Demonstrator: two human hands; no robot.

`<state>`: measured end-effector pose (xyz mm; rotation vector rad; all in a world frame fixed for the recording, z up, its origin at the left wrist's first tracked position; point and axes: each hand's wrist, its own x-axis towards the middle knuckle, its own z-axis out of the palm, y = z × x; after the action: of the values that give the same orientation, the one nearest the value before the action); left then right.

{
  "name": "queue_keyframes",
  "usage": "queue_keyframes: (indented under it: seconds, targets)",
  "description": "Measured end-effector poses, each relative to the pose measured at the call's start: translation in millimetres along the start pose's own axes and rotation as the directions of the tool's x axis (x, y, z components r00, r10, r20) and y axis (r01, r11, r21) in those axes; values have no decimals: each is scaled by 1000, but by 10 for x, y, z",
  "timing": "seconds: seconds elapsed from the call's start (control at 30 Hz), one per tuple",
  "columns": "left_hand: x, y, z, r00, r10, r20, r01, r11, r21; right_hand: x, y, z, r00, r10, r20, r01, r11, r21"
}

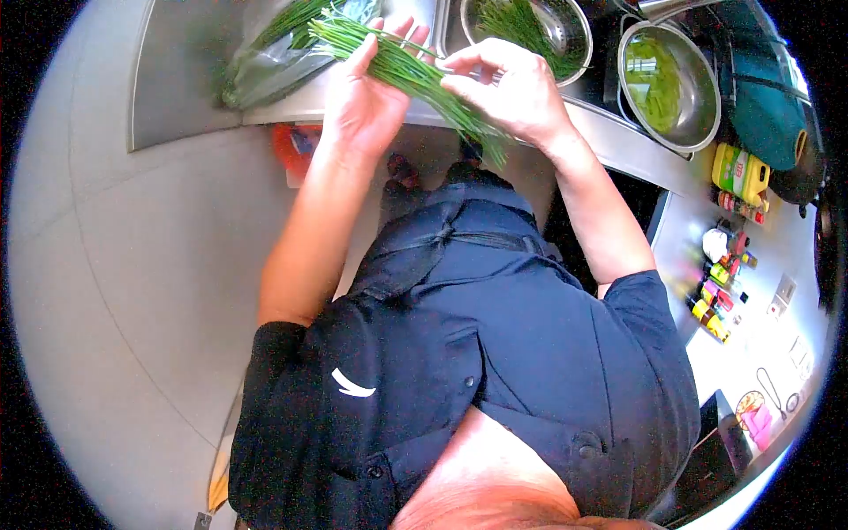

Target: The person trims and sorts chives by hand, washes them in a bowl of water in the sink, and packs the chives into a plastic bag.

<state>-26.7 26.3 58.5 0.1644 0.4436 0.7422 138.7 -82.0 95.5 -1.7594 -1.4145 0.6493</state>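
Observation:
A bunch of long thin green stalks (pixel 406 75) lies across the palm of my left hand (pixel 367 93), whose thumb rests over it and whose fingers curve up behind. My right hand (pixel 508 88) is at the bunch's right part, thumb and index finger pinched together at the stalks; what exactly the pinch holds is too small to tell. Behind my left hand, more green stalks (pixel 296 26) lie in and on a clear plastic bag (pixel 274 75). Beyond my right hand, a metal colander (pixel 574 31) holds loose green stalks.
At the right, a metal pot (pixel 707 115) contains green pieces in liquid. A yellow jug (pixel 742 174) and several bottles (pixel 709 320) stand along the right side. The counter's metal front edge (pixel 609 141) runs below my hands. Something red (pixel 294 150) is under the counter.

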Motion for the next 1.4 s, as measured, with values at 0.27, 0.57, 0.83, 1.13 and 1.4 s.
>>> queue_keyframes:
  seconds: [0.27, 0.57, 0.83, 1.13, 1.4]
  targets:
    - [-23, -27, -52, 999, -29, 13, 29, 1000, -5, 24, 66, 22, 1000, 14, -14, -14, 1000, -18]
    - [-19, 3, -105, 1000, -18, -23, 18, 1000, -4, 158, -37, 114, 932, -362, 15, 362, 930, -64]
    - [-43, 54, -134, 998, -31, -58, 31, 999, 11, 220, -36, 171, 930, -357, 82, 366, 898, -243]
    - [-69, 102, -213, 997, -28, -70, 29, 1000, 12, 227, -53, 215, 943, -327, 65, 328, 944, -19]
    - [-97, 119, -182, 999, -18, -47, 20, 999, 32, 227, -120, 238, 908, -396, 135, 418, 875, -246]
